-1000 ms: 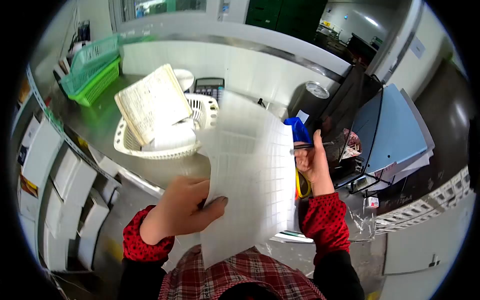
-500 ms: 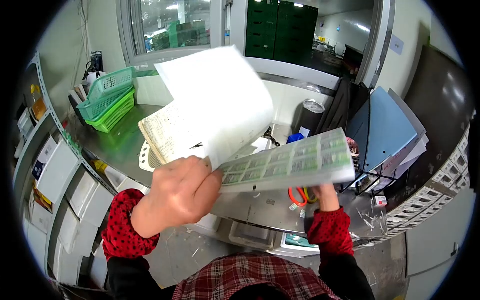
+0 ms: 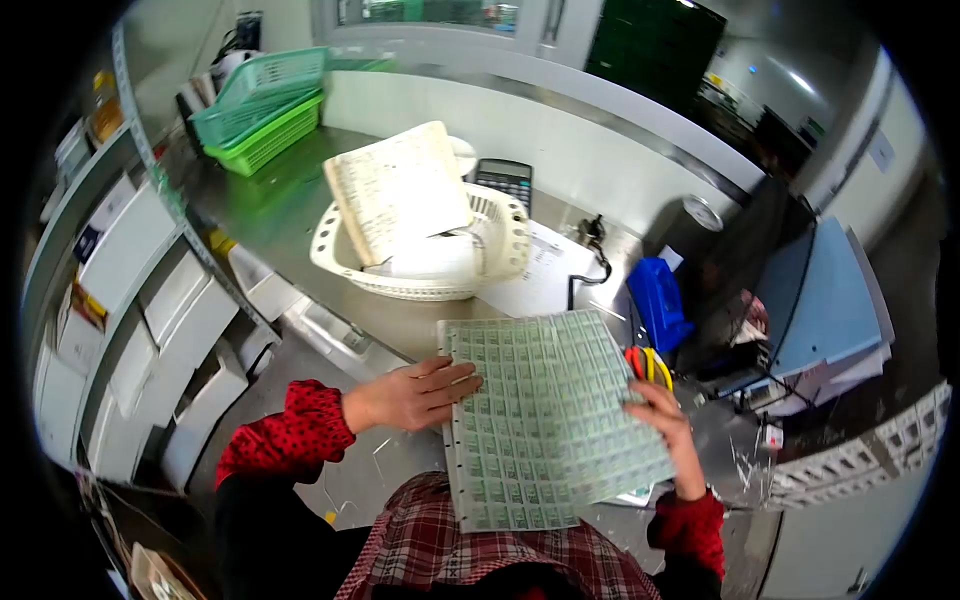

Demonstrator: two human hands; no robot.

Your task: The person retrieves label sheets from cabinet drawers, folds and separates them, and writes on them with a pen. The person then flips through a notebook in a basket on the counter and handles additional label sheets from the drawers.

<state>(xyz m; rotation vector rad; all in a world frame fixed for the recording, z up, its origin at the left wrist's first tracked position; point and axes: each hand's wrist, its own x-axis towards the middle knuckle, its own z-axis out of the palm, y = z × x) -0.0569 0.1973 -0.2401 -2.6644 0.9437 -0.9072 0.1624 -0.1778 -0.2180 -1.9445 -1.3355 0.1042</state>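
A stack of green label sheets (image 3: 520, 410), printed in a grid and apparently in clear sleeves with a punched left margin, lies over the table's front edge and above my lap. My left hand (image 3: 415, 393) grips its left edge, fingers together on top and thumb hidden. At the right, my right hand (image 3: 665, 425) holds the edge of the upper sheet, which sits skewed over those below and is slightly blurred. Just past that edge, the red and yellow handles of a tool (image 3: 655, 368) show, partly covered.
Behind the sheets stands a cream plastic basket (image 3: 400, 285) with a worn handwritten notebook (image 3: 400, 190) in it. Around it are a calculator (image 3: 505, 178), a paper (image 3: 540, 270) and a blue object (image 3: 658, 300). Green baskets (image 3: 265, 130) are back left; blue folders (image 3: 825, 300) stand right.
The white sheet raised in my left hand is no longer up, and the label sheets now lie flat facing me. My left hand has moved to their left edge; the view has turned and dropped.
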